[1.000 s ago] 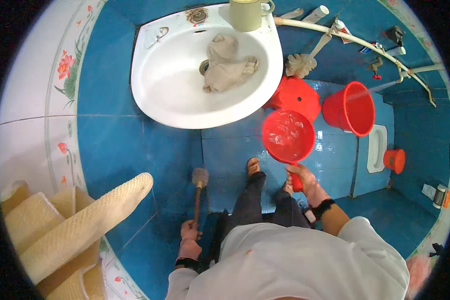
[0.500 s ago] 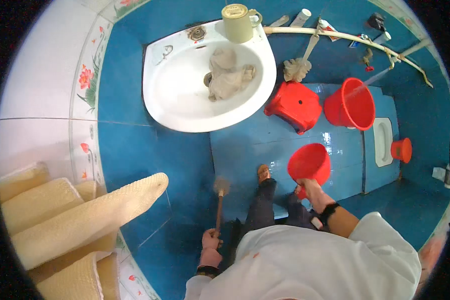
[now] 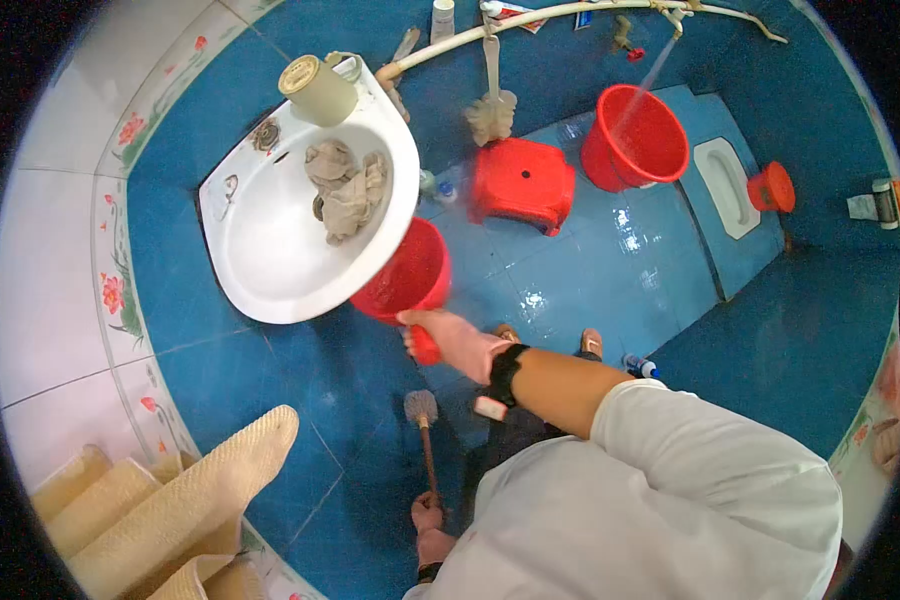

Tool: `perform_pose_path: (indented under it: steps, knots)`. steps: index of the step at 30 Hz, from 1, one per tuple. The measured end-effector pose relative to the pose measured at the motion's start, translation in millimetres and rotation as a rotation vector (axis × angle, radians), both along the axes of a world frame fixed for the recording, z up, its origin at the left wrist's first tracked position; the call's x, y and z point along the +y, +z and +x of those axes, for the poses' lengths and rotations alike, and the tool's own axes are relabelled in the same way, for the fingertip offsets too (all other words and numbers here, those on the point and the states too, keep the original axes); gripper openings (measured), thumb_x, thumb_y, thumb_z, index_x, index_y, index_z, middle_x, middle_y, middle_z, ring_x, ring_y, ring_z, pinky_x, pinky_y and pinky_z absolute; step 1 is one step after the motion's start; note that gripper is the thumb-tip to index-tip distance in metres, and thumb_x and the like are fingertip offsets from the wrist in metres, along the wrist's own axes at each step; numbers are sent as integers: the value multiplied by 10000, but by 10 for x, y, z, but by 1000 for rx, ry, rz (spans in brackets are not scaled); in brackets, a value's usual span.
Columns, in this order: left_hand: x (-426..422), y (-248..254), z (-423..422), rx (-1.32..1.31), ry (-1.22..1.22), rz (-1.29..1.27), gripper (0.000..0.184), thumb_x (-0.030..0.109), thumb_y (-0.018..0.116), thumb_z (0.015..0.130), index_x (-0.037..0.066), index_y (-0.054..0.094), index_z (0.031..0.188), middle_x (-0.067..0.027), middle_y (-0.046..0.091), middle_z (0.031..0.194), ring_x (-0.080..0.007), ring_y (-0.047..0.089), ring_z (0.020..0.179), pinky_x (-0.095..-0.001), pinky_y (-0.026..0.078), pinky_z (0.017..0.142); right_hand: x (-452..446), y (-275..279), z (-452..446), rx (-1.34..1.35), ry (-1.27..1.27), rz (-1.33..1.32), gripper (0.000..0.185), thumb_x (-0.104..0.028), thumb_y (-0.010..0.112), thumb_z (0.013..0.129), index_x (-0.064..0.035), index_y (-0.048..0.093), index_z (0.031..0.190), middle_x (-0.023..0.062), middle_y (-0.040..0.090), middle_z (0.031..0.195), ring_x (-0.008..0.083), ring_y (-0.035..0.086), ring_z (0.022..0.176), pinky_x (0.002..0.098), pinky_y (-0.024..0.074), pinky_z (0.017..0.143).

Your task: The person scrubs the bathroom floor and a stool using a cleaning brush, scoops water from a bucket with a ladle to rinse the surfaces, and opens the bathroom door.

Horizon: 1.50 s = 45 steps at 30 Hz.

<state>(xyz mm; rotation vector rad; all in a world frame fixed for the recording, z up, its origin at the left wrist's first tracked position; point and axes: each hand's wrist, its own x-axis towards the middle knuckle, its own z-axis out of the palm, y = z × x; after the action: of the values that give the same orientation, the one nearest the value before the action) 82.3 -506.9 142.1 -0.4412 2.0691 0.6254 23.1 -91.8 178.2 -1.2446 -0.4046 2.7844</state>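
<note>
My right hand (image 3: 452,336) is closed round the handle of a red plastic water dipper (image 3: 435,255), just beside and partly under the rim of the white washbasin (image 3: 270,292). The dipper's mouth faces up, and the basin hides part of it. Lower down, my left hand (image 3: 428,514) grips the brown handle of a toilet brush (image 3: 422,408). The brush's bristly head points away from me, close to the blue wall tiles. A crumpled grey cloth (image 3: 352,205) lies in the basin near the drain.
A pale green mug (image 3: 320,90) stands on the basin's corner. Beyond are a red stool (image 3: 522,185) and a red bucket (image 3: 610,160) under running water. A squat toilet (image 3: 725,185), small red bucket (image 3: 772,187) and floor bottle (image 3: 640,367) are to the right; yellowish cloth (image 3: 185,500) hangs left.
My right hand has carried the dipper leftward, from the open floor to the washbasin's edge. My left hand still holds the brush. The view has shifted to the right.
</note>
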Motion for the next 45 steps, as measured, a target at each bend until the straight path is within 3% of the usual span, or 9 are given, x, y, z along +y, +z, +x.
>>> perform_pose_path:
  steps: [3, 6, 15, 25, 36, 38, 40, 42, 45]
  knots:
    - [594, 521, -34, 4, -104, -97, 162, 70, 544, 819, 31, 532, 976, -69, 573, 728, -172, 538, 520, -296, 423, 430, 59, -235, 525, 12, 64, 44, 226, -227, 655, 770, -58, 538, 862, 29, 533, 701, 123, 529, 602, 250, 465, 538]
    - [-166, -239, -1, -16, -17, 13, 170, 61, 542, 816, 23, 523, 981, -58, 566, 736, -159, 538, 558, -294, 431, 445, 157, -407, 1168, -84, 45, -14, 229, -229, 662, 764, -58, 540, 854, 29, 541, 717, 124, 529, 609, 245, 462, 554]
    - [39, -126, -92, -36, 63, 49, 226, 51, 554, 809, -19, 524, 1022, -96, 587, 816, -166, 560, 624, -302, 449, 473, 286, -1016, 2799, -804, 26, 82, 247, -201, 622, 764, -34, 560, 935, 55, 579, 737, 181, 558, 610, 308, 463, 515]
    - [279, 111, -285, 7, -338, -81, 243, 111, 597, 800, -18, 542, 999, -101, 596, 832, -178, 569, 697, -320, 465, 543, 279, -634, 969, -677, 331, 478, 251, -167, 561, 786, -53, 560, 1010, 83, 596, 826, 204, 574, 707, 324, 463, 605]
    - [375, 78, -394, 118, -320, 112, 182, 87, 549, 830, -4, 521, 985, -96, 573, 868, -180, 549, 627, -323, 461, 510, 467, -450, 314, -169, 19, 169, 295, -129, 493, 810, -73, 561, 1092, 114, 613, 924, 229, 592, 813, 341, 464, 704]
    - [419, -16, -436, 47, -205, 86, 174, 77, 532, 836, 2, 513, 992, -102, 573, 860, -185, 547, 579, -324, 459, 485, 685, -616, 812, -231, 199, 452, 306, -123, 481, 815, -77, 561, 1107, 120, 617, 941, 234, 595, 833, 344, 464, 722]
    - [504, -30, -455, 4, -134, 61, 177, 75, 527, 838, 6, 505, 1000, -105, 574, 833, -192, 548, 548, -327, 458, 462, 947, -834, 1441, -391, 615, 1238, 318, -116, 469, 819, -81, 561, 1122, 126, 620, 959, 238, 598, 852, 347, 464, 740]
    - [630, -13, -462, -5, -107, 39, 190, 84, 534, 836, 9, 499, 1007, -104, 576, 790, -199, 553, 532, -332, 455, 443, 1244, -761, 1923, -580, 340, 547, 288, -170, 481, 833, -102, 591, 1089, 107, 630, 892, 218, 598, 817, 323, 463, 727]
    - [746, -49, -548, -87, -173, 57, 245, 101, 539, 835, 6, 478, 1052, -109, 574, 740, -199, 551, 499, -324, 437, 401, 1543, -805, 2721, -655, -22, 324, 137, -164, 681, 708, -76, 608, 783, 55, 581, 637, 175, 539, 513, 310, 461, 518]
